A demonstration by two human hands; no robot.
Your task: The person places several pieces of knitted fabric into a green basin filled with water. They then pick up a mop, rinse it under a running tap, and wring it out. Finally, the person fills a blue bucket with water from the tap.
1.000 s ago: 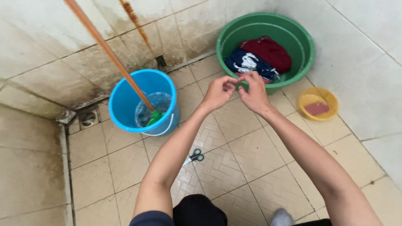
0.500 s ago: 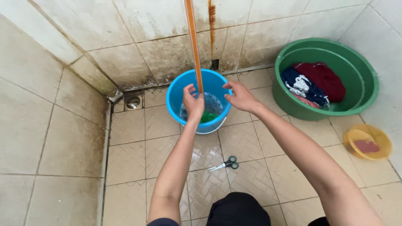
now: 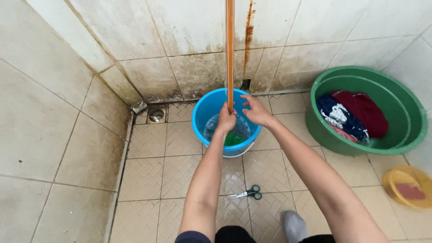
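- A grey-socked foot point(image 3: 294, 225) stands on the tiled floor point(image 3: 148, 180) at the bottom edge.
- Scissors point(image 3: 247, 194) lie on the tiles between the forearms.
- The left hand point(image 3: 226, 119) is closed around the pole point(image 3: 230, 54), which stands upright in the blue bucket point(image 3: 202, 118).
- The right hand point(image 3: 256, 111) is just beside the pole over the bucket, fingers loosely spread and gripping nothing.
- Foamy water and a green mop head point(image 3: 234, 138) show inside the bucket.
- A yellow bowl point(image 3: 396, 177) sits at the right.
- A green basin point(image 3: 418, 121) beyond it holds dark red and navy clothes point(image 3: 355, 112).
- A drain point(image 3: 156, 115) lies in the corner by the stained wall point(image 3: 189, 27).
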